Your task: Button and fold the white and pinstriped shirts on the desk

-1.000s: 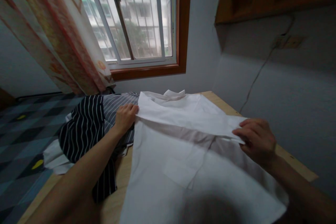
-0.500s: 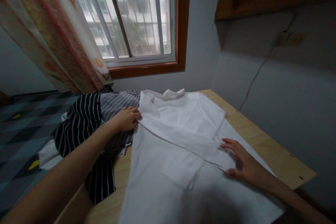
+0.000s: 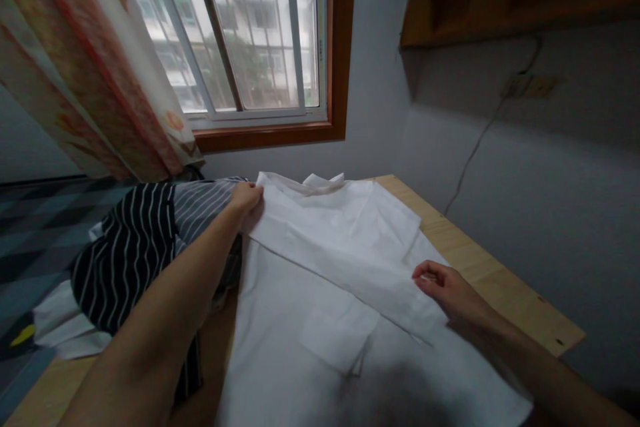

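Observation:
A white shirt point(image 3: 290, 320) lies spread out, with one long sleeve point(image 3: 340, 263) folded diagonally across its body. The collar point(image 3: 323, 181) is at the far end, and small white flaps, perhaps the other cuff, show near the middle. My left hand point(image 3: 247, 200) is closed on the shirt's upper left edge, by the shoulder fold; its fingertips are partly hidden. Over the right side of the shirt, close to the folded sleeve, my right hand point(image 3: 445, 285) has its fingers curled in toward the thumb, with no cloth visible in them.
The shirt rests on a light wooden board point(image 3: 493, 267). Black-and-white striped clothing point(image 3: 130, 240) is heaped at the left, over white cloth point(image 3: 65, 320) and a checked bed cover point(image 3: 30, 233). A window, a curtain point(image 3: 105, 80) and a wall shelf point(image 3: 465, 30) surround the board.
My left hand has moved forward along the shirt's left edge, from the sleeve fold to the shoulder. My right hand's spread fingers have curled in and lifted off the sleeve end.

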### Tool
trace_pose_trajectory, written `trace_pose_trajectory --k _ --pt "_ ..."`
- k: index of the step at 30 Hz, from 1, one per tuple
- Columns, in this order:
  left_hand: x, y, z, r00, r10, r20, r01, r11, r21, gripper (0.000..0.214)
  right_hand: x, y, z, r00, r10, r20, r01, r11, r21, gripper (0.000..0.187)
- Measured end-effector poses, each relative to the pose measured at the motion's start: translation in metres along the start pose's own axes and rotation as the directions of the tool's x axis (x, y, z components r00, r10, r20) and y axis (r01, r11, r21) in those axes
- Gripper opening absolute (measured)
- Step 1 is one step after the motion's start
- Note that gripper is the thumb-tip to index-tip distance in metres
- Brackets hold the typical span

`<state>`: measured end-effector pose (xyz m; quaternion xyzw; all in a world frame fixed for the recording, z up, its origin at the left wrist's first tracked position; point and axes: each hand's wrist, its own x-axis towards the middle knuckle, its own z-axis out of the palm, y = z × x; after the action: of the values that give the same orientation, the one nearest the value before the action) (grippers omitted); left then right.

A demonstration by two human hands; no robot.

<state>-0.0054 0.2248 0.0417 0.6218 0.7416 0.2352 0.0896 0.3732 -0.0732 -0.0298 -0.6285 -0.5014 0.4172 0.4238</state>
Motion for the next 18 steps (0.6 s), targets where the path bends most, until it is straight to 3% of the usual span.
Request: trace_pose_trajectory --k 4,8,10,14,16,18 --pt "0.008 0.006 -0.003 0.993 -0.018 -0.116 0.02 1.0 0.011 0.034 0.007 -0.004 -0.001 0.974 -0.183 -0.135 0.177 0.983 -0.057 0.025" --pt "0.004 0.004 -0.005 0.984 -0.05 -0.173 0.071 0.99 0.118 0.037 0.026 0.007 0.015 0.995 -0.033 -0.093 0.043 0.994 0.101 0.031" --pt "0.002 0.0 -0.005 0.984 -0.033 -0.174 0.062 0.985 0.163 0.041 0.035 0.015 0.022 0.999 0.023 -0.037 -0.02 0.997 0.077 0.03" --pt "0.004 -0.01 -0.009 0.995 -0.001 -0.096 0.023 0.973 0.23 0.042 0.041 0.03 0.025 0.996 -0.088 -0.015 0.085 0.987 -0.134 0.023" --pt "0.006 -0.014 -0.011 0.995 0.006 -0.103 0.019 0.969 0.247 0.036 0.039 0.034 0.024 0.992 -0.129 -0.003 0.127 0.982 -0.137 0.023" --pt "0.007 -0.017 -0.012 0.988 0.026 -0.153 0.016 0.964 0.267 0.033 0.036 0.037 0.023 0.996 -0.091 0.012 0.091 0.992 -0.082 0.025"
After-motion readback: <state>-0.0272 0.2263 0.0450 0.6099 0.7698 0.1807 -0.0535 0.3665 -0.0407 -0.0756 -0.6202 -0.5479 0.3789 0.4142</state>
